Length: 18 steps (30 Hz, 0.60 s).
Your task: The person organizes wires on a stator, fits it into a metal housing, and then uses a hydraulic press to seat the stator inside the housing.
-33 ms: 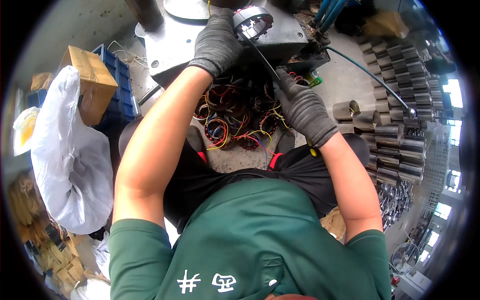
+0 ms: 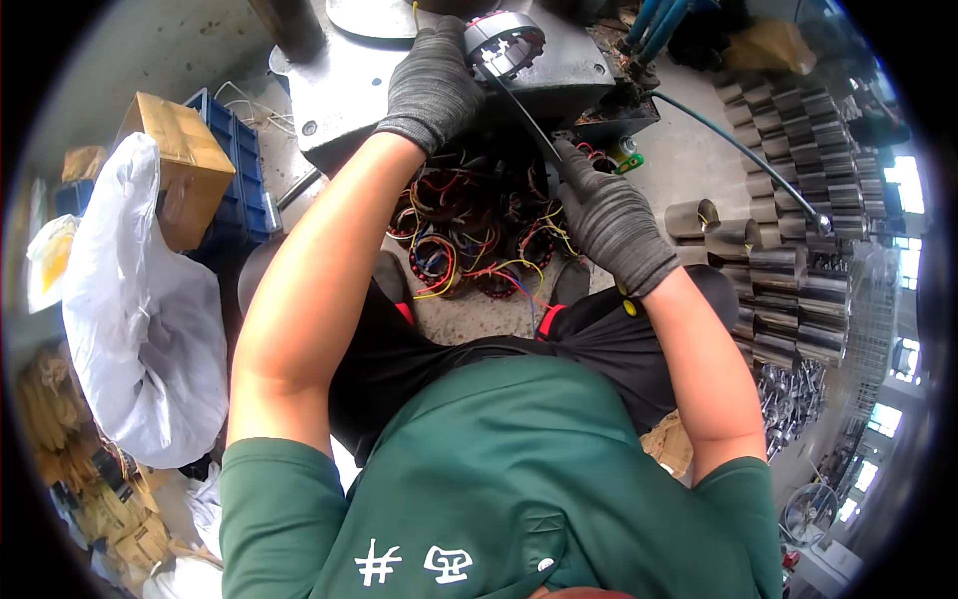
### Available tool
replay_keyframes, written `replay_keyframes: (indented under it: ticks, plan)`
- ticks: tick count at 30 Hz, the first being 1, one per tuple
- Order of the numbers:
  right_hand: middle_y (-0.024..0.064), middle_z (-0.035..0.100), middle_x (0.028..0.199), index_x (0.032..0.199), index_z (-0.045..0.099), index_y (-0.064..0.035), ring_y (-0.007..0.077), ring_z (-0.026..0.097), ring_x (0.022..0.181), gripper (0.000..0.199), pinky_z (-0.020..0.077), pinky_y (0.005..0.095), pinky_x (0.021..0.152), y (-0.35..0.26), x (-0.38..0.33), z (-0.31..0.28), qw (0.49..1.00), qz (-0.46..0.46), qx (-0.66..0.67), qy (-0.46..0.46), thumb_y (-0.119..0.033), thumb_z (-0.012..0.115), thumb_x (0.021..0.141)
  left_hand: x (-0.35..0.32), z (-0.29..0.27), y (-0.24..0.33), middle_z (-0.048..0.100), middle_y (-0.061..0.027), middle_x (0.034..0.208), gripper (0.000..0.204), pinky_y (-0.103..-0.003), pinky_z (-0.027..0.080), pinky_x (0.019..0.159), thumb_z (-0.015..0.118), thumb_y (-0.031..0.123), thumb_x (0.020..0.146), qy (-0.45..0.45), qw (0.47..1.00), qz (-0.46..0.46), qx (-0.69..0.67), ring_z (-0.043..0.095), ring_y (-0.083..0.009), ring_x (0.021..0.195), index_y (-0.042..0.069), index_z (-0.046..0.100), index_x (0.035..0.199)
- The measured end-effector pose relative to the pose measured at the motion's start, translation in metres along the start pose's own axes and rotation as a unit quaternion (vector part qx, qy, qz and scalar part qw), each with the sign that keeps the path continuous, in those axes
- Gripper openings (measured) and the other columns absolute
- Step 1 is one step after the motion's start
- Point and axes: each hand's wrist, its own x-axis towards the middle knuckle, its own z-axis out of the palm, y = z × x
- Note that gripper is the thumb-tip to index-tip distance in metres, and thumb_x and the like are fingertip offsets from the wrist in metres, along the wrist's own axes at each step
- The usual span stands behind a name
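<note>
Holding a flat bar [image 2: 521, 112], the right hand [image 2: 611, 212] clamps its five-o'clock end and should best guide it squarely at the metal ring [image 2: 502, 27], at twelve o'clock beside the left hand [image 2: 436, 85], whose grip cannot be told.

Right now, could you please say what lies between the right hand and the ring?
In the head view, a thin bar extends from the right hand toward the ring.

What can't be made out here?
Fingertips of left hand by metal ring: head view, hidden by hand's own back.
Near end of dark bar: head view, covered by right hand.
Far side of round plate: head view, cut off by top edge.
</note>
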Motion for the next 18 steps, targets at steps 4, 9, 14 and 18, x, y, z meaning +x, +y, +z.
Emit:
replay_keyframes:
  ticks: [4, 9, 14, 18]
  plan:
    - [0.0257, 0.072, 0.093, 0.148, 0.054, -0.0116, 0.0435, 0.071, 0.087, 0.052, 0.0567, 0.0509, 0.074, 0.010, -0.017, -0.005, 1.000, -0.013, 0.016, -0.003, -0.018, 0.062, 0.097, -0.001, 0.000, -0.002, 0.065, -0.0270, 0.122, 0.054, -0.052, 0.059, 0.094, 0.080, 0.014, 0.083, -0.006, 1.000, 0.009, 0.019, 0.070, -0.0456, 0.109, 0.004, 0.056, 0.130]
    - [0.0214, 0.073, 0.087, 0.149, 0.051, -0.0041, 0.0379, 0.072, 0.078, 0.054, 0.0568, 0.0473, 0.070, 0.032, -0.036, -0.007, 0.995, -0.052, 0.083, -0.022, -0.015, 0.062, 0.097, 0.000, 0.003, -0.001, 0.069, -0.0260, 0.119, 0.054, -0.050, 0.055, 0.098, 0.076, 0.018, 0.082, -0.009, 0.999, -0.009, 0.030, 0.068, -0.0431, 0.112, 0.004, 0.057, 0.130]
    - [0.0099, 0.067, 0.075, 0.146, 0.053, 0.0015, 0.0173, 0.063, 0.057, 0.053, 0.0506, 0.0328, 0.048, 0.078, -0.062, -0.024, 0.888, 0.224, 0.371, -0.154, -0.016, 0.060, 0.096, -0.001, 0.004, -0.007, 0.070, -0.0260, 0.119, 0.050, -0.050, 0.055, 0.098, 0.075, 0.017, 0.083, 0.014, 1.000, 0.007, 0.013, 0.069, -0.0434, 0.112, 0.005, 0.059, 0.129]
    - [0.0070, 0.064, 0.074, 0.106, 0.063, -0.0063, 0.0140, 0.055, 0.050, 0.018, 0.0462, 0.0263, 0.044, 0.151, -0.027, -0.019, 0.734, 0.385, 0.555, -0.070, -0.020, 0.061, 0.093, -0.001, 0.001, -0.007, 0.070, -0.0259, 0.119, 0.051, -0.048, 0.056, 0.097, 0.076, 0.017, 0.084, -0.004, 1.000, 0.005, -0.024, 0.069, -0.0425, 0.112, 0.007, 0.058, 0.131]
